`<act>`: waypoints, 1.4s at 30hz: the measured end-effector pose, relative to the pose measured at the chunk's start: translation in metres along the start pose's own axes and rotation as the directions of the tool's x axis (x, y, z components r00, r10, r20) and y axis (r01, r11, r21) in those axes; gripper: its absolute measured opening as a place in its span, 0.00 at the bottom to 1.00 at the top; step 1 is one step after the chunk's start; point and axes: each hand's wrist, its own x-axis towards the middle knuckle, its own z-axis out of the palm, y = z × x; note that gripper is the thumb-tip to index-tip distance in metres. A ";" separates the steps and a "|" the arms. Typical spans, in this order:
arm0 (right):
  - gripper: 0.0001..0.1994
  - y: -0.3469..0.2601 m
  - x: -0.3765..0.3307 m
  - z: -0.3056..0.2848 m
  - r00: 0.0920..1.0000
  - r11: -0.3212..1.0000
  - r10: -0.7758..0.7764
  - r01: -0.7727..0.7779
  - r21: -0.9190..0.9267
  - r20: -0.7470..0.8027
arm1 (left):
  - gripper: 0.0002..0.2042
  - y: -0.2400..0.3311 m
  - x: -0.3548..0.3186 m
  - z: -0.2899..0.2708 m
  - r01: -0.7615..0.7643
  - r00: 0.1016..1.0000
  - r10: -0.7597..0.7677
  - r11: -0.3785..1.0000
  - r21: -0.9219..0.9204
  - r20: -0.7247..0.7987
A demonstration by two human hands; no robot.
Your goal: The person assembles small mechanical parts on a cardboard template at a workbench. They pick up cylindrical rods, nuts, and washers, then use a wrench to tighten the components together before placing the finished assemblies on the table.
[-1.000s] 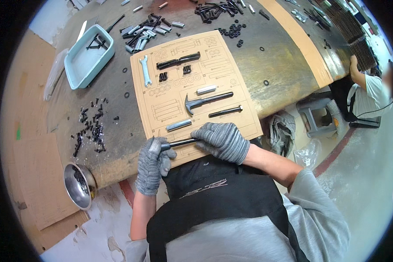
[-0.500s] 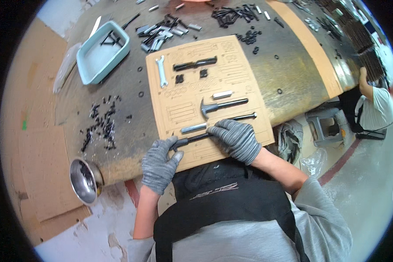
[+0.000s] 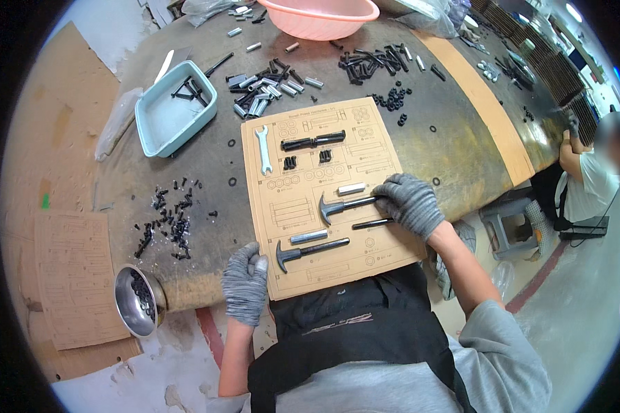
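A cardboard sheet with printed part outlines lies at the table's front edge. My right hand, in a grey knit glove, closes its fingers around the handle end of the upper black hammer-shaped part. Its palm hides one end of a black rod. Gloved likewise, my left hand rests at the sheet's left edge with thumb and fingers apart, holding nothing. Between the hands lies a second hammer-shaped part. Silver hex sleeves, an open-end wrench and black bolts also lie on the sheet.
Left stand a light-blue tray and a metal bowl, beside scattered small black screws. Beyond the sheet are silver sleeves, black bolts and a pink basin. Another person sits far right.
My left hand has let go of the lower hammer-shaped part, which now lies on the sheet. My right hand has moved up and right to the upper one's handle end.
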 end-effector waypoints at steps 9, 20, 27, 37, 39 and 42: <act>0.16 0.038 -0.027 -0.001 0.880 0.856 0.475 -0.458 0.240 -0.013 | 0.19 0.016 0.006 -0.015 0.222 0.947 -0.228 0.974 0.055 0.225; 0.18 0.047 -0.017 -0.001 0.774 0.660 0.606 -0.619 0.426 0.185 | 0.12 0.010 0.022 -0.019 0.360 0.880 -0.288 0.923 -0.135 0.379; 0.19 0.040 -0.007 0.007 0.809 0.573 0.517 -0.571 0.588 0.282 | 0.11 0.002 0.029 -0.033 0.398 0.872 -0.332 0.909 -0.124 0.361; 0.14 0.018 -0.006 0.011 0.861 0.505 0.436 -0.476 0.720 0.263 | 0.13 -0.002 0.038 -0.052 0.183 0.939 -0.140 0.976 -0.113 0.315; 0.15 0.021 -0.007 0.017 0.860 0.511 0.458 -0.462 0.725 0.225 | 0.13 0.006 0.040 -0.051 0.124 0.955 -0.097 0.989 -0.080 0.281; 0.15 0.034 -0.009 0.019 0.884 0.500 0.427 -0.404 0.766 0.188 | 0.13 0.027 0.038 -0.054 -0.028 0.962 0.043 0.998 -0.061 0.270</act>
